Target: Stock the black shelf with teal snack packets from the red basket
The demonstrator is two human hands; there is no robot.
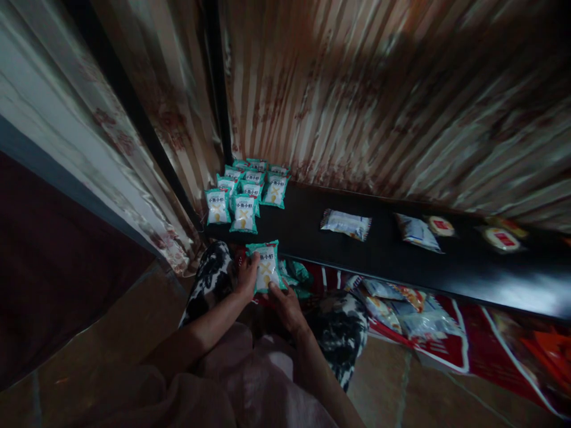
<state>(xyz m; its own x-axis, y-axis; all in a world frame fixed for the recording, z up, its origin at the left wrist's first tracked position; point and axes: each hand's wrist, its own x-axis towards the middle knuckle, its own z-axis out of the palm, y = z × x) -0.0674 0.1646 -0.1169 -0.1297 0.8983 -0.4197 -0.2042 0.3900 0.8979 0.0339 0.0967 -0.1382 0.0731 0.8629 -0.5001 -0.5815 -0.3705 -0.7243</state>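
Observation:
Between my two hands is a small white-and-green snack packet [266, 268], face up over my lap. My left hand [247, 274] grips its left edge, thumb on the front. At its lower right corner my right hand [286, 304] pinches it, thumb also on the front. Matching snack packets [244, 213] stand in rows on the left end of the black shelf [298, 220], just beyond my hands. More green packets [297, 274] lie below the shelf edge, partly hidden behind my right hand.
Along the shelf to the right lie a white packet [345, 224], a blue-white packet [418, 233] and round packaged snacks [502, 239]. Under the shelf, several bagged items [419, 312] rest on a red sheet [479, 345]. Striped curtains [357, 107] hang behind, with a dark post [218, 83] at left.

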